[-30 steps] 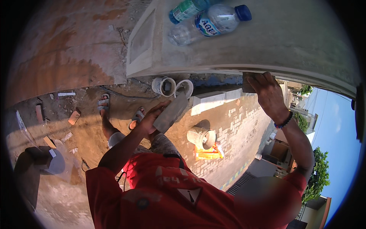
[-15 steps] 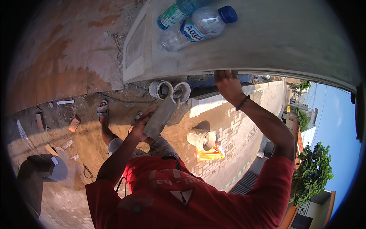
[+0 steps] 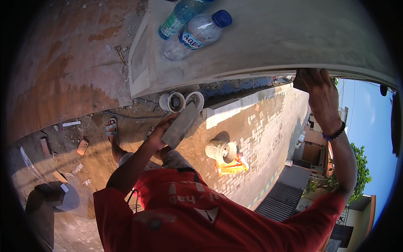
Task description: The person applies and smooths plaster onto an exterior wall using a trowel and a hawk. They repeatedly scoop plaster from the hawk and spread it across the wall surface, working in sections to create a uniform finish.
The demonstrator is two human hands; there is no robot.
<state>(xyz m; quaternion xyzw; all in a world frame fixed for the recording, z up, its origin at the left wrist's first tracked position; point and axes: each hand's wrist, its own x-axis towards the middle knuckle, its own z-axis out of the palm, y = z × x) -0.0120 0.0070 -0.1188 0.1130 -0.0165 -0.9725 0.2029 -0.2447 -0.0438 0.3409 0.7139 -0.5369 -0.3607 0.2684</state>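
My left hand (image 3: 163, 131) is closed round a flat, grey, rectangular board (image 3: 183, 125), held tilted in front of my body. Its upper end overlaps the buckets in the view. With my right arm stretched out to the far right, my right hand (image 3: 321, 90) presses against the edge of a smooth grey slab (image 3: 268, 42). Its fingers are bent round a small dark flat piece (image 3: 300, 82), whose kind I cannot make out. On the slab lie a clear plastic bottle (image 3: 200, 33) with a blue cap and a blue-green bottle (image 3: 178, 19).
Two white buckets (image 3: 171, 102) stand below the slab's edge. Another bucket (image 3: 218, 152) stands beside an orange bag (image 3: 235, 165) on the paving. A brick piece (image 3: 82, 146) and scraps litter the dirt at left. A grey gate (image 3: 279, 199) and houses lie to the right.
My right hand has slid right along the slab's edge, with the arm reaching further out. The left hand still holds the board. The bottles sit further left in view as the view shifted.
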